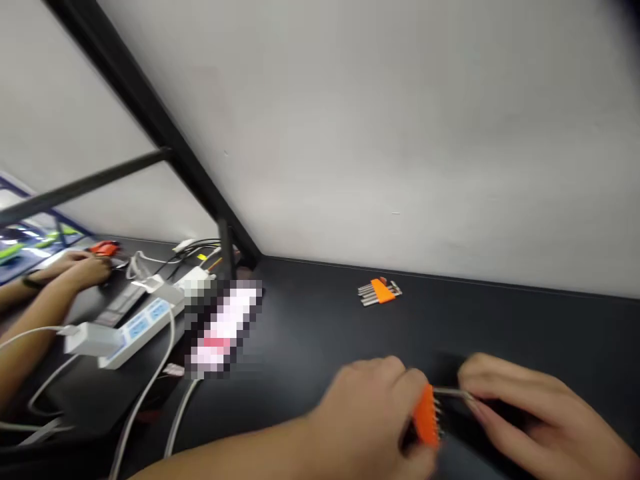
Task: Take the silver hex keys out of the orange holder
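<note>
Left hand (373, 407) low in the frame, forearm coming in from the bottom edge. Fingers curled shut around an orange key holder (427, 415), which stands roughly upright at the right edge of the fist; only its outer face and a row of short metal stubs show, the rest is buried in the grip. Frame is motion-blurred here, so the exact finger placement cannot be made out.

Right hand (525, 417) just beside the left, on the far side of the holder. Thumb and forefinger pinched together on a thin metal key (450, 393) that runs level from the holder's top toward the right hand. The key spans the short gap between the two hands; its far end is hidden under the right fingers.

Both hands hover just above or rest on a black tabletop (525, 320); cannot tell which.

Well beyond the hands, near the wall, a second hex key set (380, 292) with an orange holder lies flat, keys fanned to the left.

Far off to the left of the grip: a white power strip (143, 327) with cables and a white adapter (93, 339) plugged in. Past that, another person's hand (80, 268) rests on the table by a small red object (105, 249).
</note>
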Demonstrator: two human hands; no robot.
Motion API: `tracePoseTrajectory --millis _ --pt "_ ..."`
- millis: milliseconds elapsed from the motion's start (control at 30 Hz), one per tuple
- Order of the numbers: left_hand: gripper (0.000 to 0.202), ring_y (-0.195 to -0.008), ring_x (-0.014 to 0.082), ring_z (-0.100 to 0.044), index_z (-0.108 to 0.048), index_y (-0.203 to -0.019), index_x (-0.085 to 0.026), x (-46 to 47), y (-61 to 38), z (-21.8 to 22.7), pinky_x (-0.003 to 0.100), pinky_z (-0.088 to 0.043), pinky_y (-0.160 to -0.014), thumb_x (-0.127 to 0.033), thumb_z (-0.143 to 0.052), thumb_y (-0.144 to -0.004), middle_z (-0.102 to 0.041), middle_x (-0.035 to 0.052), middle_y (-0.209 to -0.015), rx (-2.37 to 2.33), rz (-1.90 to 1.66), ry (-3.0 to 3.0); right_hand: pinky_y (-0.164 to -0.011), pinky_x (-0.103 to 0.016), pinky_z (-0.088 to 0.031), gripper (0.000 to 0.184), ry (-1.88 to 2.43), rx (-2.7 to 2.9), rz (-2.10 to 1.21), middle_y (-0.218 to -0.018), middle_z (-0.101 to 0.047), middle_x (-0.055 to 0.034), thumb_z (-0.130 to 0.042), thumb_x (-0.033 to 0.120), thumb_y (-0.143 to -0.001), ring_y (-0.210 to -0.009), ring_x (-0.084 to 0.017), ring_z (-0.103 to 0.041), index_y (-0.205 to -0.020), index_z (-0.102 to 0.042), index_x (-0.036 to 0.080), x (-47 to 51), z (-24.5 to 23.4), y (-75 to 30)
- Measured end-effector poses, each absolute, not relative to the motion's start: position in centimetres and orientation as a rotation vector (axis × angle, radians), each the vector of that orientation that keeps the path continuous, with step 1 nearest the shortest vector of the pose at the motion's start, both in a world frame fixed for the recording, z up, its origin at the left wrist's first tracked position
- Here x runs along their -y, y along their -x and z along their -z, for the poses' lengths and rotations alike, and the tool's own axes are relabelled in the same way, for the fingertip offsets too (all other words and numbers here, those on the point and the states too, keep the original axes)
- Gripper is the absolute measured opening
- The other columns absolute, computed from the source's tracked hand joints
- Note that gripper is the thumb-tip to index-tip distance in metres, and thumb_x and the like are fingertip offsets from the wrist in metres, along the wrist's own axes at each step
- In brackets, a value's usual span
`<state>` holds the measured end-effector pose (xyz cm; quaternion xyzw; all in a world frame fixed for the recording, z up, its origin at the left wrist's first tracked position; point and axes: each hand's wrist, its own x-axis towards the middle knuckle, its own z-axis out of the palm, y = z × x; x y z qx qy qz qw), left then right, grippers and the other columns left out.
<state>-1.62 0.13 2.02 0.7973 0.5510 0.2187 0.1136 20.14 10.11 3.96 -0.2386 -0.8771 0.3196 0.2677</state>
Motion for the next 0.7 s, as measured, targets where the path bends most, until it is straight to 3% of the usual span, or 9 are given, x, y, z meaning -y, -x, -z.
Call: tracePoseTrajectory --millis 133,333,533,600,700 --pt "0.022 -0.073 0.0177 -0.058 -0.056 -0.104 -0.024 -0.4 2.3 -3.9 0.030 -0.044 -0.065 -0.028 -0.063 -0.084 -0.060 0.0017 -0.088 -1.665 -0.649 -2.152 -0.065 -0.028 -0.050 0.017 0.655 2.426 -0.901 -0.080 -0.064 -0.0044 -0.055 0.020 -0.098 -0.071 -0.016 -0.060 -0.085 -0.066 0.021 -11.2 -6.1 -20.6" --pt "0.018 -0.069 0.0175 -0.055 -0.056 -0.102 -0.024 -0.8 2.4 -4.5 0.030 -0.041 -0.064 -0.035 -0.061 -0.088 -0.059 0.0004 -0.084 -1.703 -0.561 -2.028 -0.076 -0.033 -0.049 0.017 0.709 2.516 -0.816 -0.082 -0.063 -0.0045 -0.055 0.018 -0.097 -0.086 -0.019 -0.059 -0.083 -0.065 0.021 -13.1 -6.1 -21.8" --pt "0.024 -0.073 0.0175 -0.055 -0.054 -0.107 -0.024 -0.5 2.1 -4.7 0.030 -0.040 -0.067 -0.039 -0.062 -0.090 -0.059 0.0003 -0.085 -1.659 -0.572 -2.032 -0.073 -0.036 -0.047 0.020 1.015 2.499 -0.361 -0.086 -0.060 -0.0060 -0.063 0.031 -0.094 -0.082 -0.021 -0.056 -0.079 -0.057 0.020 -12.8 -5.3 -21.8" --pt "0.023 -0.073 0.0176 -0.055 -0.054 -0.107 -0.024 -0.2 1.9 -4.6 0.030 -0.041 -0.068 -0.038 -0.061 -0.090 -0.058 0.0002 -0.085 -1.643 -0.592 -2.039 -0.072 -0.035 -0.048 0.015 0.992 2.454 -0.448 -0.090 -0.060 -0.0063 -0.062 0.030 -0.095 -0.081 -0.020 -0.056 -0.085 -0.058 0.020 -11.7 -5.7 -21.3" --pt "0.022 -0.075 0.0181 -0.055 -0.053 -0.107 -0.025 0.2 1.6 -4.5 0.031 -0.041 -0.070 -0.036 -0.061 -0.090 -0.059 0.0003 -0.087 -1.612 -0.605 -2.065 -0.074 -0.030 -0.051 0.006 0.835 2.423 -0.892 -0.098 -0.064 -0.0050 -0.056 0.023 -0.097 -0.081 -0.016 -0.060 -0.102 -0.060 0.022 -9.6 -6.3 -20.3"
